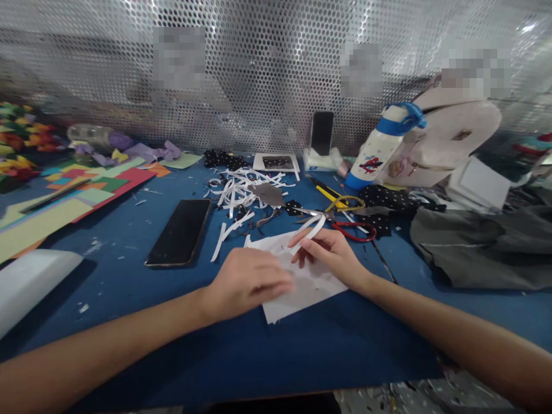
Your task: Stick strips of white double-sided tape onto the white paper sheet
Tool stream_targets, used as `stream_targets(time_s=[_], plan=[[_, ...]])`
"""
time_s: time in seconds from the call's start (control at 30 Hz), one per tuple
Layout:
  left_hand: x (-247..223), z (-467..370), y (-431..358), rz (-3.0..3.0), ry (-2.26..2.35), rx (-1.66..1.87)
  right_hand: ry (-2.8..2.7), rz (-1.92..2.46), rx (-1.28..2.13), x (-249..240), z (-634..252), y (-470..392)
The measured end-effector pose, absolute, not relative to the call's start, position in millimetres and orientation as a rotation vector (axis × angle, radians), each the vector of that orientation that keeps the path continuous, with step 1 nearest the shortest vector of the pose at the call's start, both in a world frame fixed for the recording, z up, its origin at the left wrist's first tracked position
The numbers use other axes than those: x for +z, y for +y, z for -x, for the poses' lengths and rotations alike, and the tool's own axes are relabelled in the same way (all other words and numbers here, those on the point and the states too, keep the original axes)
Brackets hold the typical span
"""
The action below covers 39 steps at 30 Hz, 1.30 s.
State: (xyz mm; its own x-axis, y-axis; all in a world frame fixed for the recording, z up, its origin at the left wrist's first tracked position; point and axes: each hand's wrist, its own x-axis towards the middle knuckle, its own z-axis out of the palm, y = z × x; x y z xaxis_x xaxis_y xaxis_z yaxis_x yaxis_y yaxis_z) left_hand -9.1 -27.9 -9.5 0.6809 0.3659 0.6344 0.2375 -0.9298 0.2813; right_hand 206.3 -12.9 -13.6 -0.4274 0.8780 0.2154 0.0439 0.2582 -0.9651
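Observation:
My right hand [330,253] pinches a narrow curved white paper strip [317,229] between thumb and fingers, above a white paper sheet [276,307] on the blue table. My left hand [252,282] hovers over the sheet's left side, blurred by motion; whether its fingers grip anything is unclear. Just beyond the right hand lie scissors handles, one yellow [356,202] and one red [360,231], beside a yellow and black utility knife [328,191]. A tangled heap of white paper strips [233,187] is behind the sheet, with a grey scrap [268,194] on it.
A black phone [179,233] lies left of the hands. Coloured paper sheets [86,192] spread at far left. Toward the back right stand a bottle [375,152] and a pale backpack [452,132]. Dark grey fabric-like material [483,247] covers the right side. Another phone [322,132] stands upright behind.

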Motion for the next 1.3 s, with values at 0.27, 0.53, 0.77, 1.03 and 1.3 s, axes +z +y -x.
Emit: stream_targets(time_s=[0.27,0.53,0.77,1.03,1.3], plan=[[-10,8,-13,-2.31,0.912,0.793,-1.914,0.828,1.096,-12,-205,-19],[-9,3,-21,-2.104,0.892,0.89,-1.963,0.915,0.954,-16,-206,-18],[-10,3,-21,-2.143,0.9,0.882,-1.957,0.881,0.963,-13,-205,-16],[-11,5,-18,-2.227,0.953,0.85,-1.99,0.867,0.848,-11,-206,-19],[-12,5,-19,-2.354,0.975,0.91,-1.996,0.869,0.867,-10,-205,-22]])
